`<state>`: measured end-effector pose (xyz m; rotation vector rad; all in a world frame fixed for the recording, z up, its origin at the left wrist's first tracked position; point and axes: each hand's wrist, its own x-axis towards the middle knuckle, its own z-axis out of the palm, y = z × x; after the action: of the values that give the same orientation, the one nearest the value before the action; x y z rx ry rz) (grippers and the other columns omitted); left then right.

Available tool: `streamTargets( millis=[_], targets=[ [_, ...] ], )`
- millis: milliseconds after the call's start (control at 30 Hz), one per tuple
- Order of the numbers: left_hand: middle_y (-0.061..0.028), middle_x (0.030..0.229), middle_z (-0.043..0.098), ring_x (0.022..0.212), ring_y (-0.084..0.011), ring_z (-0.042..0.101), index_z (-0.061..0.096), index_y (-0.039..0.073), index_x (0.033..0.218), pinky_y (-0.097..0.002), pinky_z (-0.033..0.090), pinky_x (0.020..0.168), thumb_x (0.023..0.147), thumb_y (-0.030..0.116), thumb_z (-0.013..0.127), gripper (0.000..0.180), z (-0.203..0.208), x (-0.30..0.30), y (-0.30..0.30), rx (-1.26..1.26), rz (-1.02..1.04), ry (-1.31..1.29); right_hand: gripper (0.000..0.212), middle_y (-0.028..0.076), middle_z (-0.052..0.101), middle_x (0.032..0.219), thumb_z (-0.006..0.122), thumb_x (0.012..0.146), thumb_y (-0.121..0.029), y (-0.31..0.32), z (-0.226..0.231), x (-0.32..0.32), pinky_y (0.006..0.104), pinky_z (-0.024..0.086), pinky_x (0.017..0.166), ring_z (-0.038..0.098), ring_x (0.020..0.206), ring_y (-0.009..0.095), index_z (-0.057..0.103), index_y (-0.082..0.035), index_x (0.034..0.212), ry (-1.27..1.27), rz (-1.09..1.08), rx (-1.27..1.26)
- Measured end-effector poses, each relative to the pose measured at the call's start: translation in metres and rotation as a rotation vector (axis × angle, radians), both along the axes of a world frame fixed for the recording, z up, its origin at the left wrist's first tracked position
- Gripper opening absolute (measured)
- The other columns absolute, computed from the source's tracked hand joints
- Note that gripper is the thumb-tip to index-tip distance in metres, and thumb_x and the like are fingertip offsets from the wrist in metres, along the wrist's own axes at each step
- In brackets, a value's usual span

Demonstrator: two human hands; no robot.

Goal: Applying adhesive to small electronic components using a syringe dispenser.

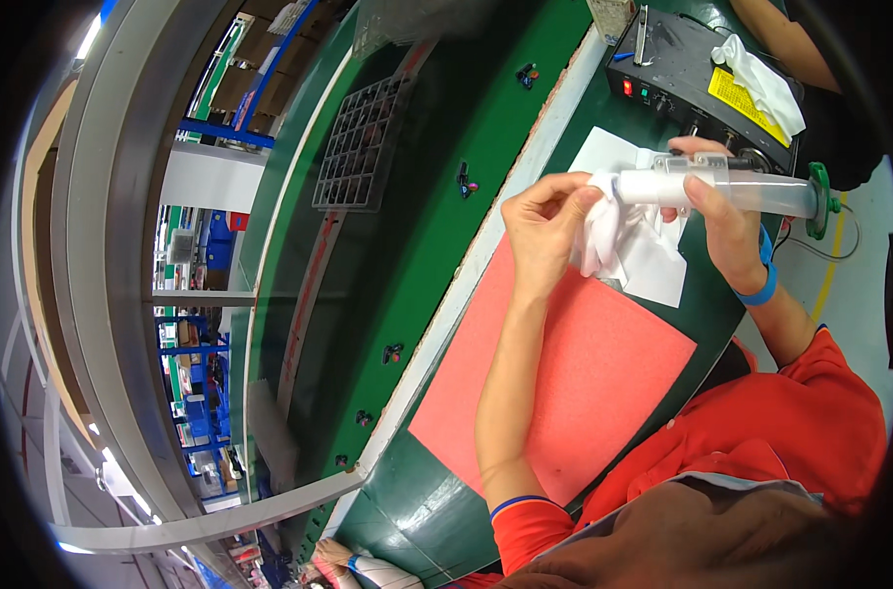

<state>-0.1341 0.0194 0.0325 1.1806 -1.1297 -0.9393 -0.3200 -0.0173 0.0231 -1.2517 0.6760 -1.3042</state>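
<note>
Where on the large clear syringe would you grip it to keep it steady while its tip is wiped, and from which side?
Grip the syringe around mid-barrel, coming from the plunger side, as the right hand does. It lies roughly level, and its tip is taken up by the white cloth in the left hand.

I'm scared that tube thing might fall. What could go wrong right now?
The big clear syringe is held in the air by the right hand alone, over the black machine; a slip could drop it there. The left hand pinches only a corner of the white cloth at the tip, so the cloth might slip off onto the pink mat.
</note>
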Motion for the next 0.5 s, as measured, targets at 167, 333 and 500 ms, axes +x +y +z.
streamTargets(
  millis=[167,333,500],
  targets=[
    [-0.0038,0.073,0.061,0.066,-0.0063,0.053,0.063,-0.002,0.08,-0.019,0.043,0.062,0.073,0.002,0.064,0.008,0.008,0.023,-0.002,-0.096,0.283,0.139,0.04,0.012,0.056,0.081,0.049,0.078,-0.022,-0.013,0.013,-0.018,0.0249,0.044,0.058,0.054,0.058,0.014,0.047,0.004,0.108,-0.112,-0.126,-0.047],
    [-0.0041,0.073,0.061,0.065,-0.0066,0.053,0.063,-0.002,0.081,-0.0183,0.042,0.062,0.073,0.004,0.065,0.011,0.005,0.009,-0.006,-0.068,0.302,0.036,0.04,0.012,0.056,0.082,0.05,0.078,-0.021,-0.01,0.003,-0.01,0.0246,0.044,0.059,0.055,0.061,0.014,0.046,0.004,0.109,0.139,-0.037,-0.01],
    [-0.0052,0.074,0.061,0.065,-0.0069,0.054,0.063,-0.003,0.083,-0.0187,0.042,0.061,0.073,0.006,0.066,0.013,-0.004,-0.014,-0.011,-0.031,0.087,0.099,0.04,0.011,0.056,0.082,0.051,0.078,-0.02,-0.005,0.0,-0.001,0.0246,0.044,0.06,0.055,0.064,0.014,0.046,0.004,0.109,0.136,0.009,-0.026]
  ],
)
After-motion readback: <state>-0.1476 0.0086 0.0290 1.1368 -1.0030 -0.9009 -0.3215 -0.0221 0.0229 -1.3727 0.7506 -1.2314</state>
